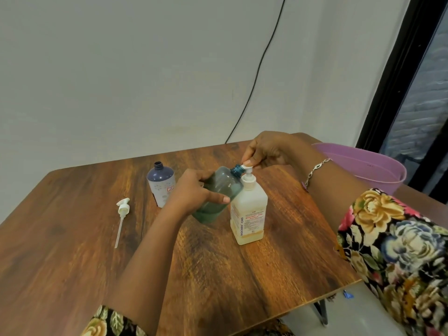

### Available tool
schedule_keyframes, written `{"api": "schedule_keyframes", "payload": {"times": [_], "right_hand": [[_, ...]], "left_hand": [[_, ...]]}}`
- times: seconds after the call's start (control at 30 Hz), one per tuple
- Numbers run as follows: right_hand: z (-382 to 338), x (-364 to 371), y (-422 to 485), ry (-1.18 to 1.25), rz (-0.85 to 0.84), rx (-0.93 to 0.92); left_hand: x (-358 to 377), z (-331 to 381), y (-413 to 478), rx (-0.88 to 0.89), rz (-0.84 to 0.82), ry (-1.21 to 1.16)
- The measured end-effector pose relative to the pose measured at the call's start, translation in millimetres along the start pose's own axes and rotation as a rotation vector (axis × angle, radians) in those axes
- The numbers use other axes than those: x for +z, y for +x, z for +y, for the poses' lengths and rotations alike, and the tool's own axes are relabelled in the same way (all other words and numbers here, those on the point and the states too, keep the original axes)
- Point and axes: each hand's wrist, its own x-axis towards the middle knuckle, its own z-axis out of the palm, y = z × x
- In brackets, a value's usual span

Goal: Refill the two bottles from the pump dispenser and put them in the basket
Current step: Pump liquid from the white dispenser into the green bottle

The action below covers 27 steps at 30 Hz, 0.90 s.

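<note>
My left hand [194,192] grips a clear teal bottle [219,192], tilted so its open neck sits under the spout of the pump dispenser. The dispenser [248,214] is a white square bottle with red lettering, standing upright mid-table. My right hand [264,151] hovers above it, with the fingertips pressing on the white pump head [247,169]. A second bottle [161,184], dark blue on top with a white label, stands open and upright to the left. The purple basket [378,166] sits at the table's right edge behind my right forearm.
A loose white pump cap with its long tube [122,215] lies flat on the left part of the wooden table [72,263]. A black cable [257,76] runs down the wall behind. The table's front right edge drops to a grey floor.
</note>
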Motion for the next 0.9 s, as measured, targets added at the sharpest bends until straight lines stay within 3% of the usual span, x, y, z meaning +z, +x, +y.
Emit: {"api": "schedule_keyframes", "payload": {"times": [0.27, 0.63, 0.9], "right_hand": [[5.4, 0.3, -6.8, 0.064, 0.020, -0.013], [-0.5, 5.5, -5.3, -0.089, 0.032, 0.008], [-11.4, -6.5, -9.0, -0.064, 0.022, -0.003]], "left_hand": [[5.6, 0.5, -2.1, -0.004, 0.021, -0.027], [3.3, 1.1, -3.0, 0.005, -0.006, 0.075], [-4.0, 13.0, -1.2, 0.054, 0.022, 0.093]]}}
